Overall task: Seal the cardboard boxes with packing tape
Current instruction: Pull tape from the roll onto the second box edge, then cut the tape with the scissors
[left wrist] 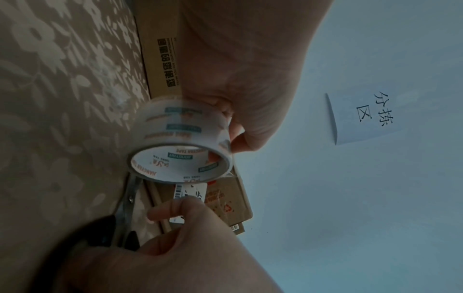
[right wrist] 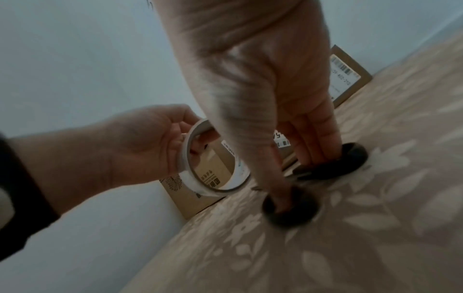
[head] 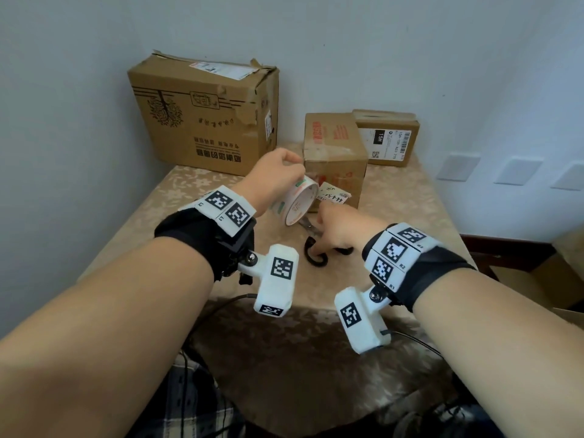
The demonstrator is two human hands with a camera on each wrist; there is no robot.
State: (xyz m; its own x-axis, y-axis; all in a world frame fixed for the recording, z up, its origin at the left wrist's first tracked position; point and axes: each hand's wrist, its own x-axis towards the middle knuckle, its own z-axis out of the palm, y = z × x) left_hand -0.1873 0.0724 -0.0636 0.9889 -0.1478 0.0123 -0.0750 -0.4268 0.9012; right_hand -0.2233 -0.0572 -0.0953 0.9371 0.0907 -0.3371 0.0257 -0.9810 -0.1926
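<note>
My left hand (head: pixel 281 172) grips a roll of clear packing tape (head: pixel 295 200) just above the table, right in front of the small middle cardboard box (head: pixel 335 143). In the left wrist view the roll (left wrist: pixel 183 138) is held tilted, fingers over its rim. Black-handled scissors (head: pixel 311 230) lie on the table below the roll. My right hand (head: pixel 328 235) has its thumb in one handle loop and its fingers in the other (right wrist: pixel 350 156). A large cardboard box (head: pixel 202 115) stands at the back left. I cannot tell whether a strip of tape runs from roll to box.
A third small box (head: pixel 388 137) with a barcode label sits behind the middle one at the back right. The table (head: pixel 395 216) has a beige flowered cloth and stands in a wall corner. Cables (head: pixel 221 305) hang at its front edge. Dark wooden furniture (head: pixel 505 248) stands to the right.
</note>
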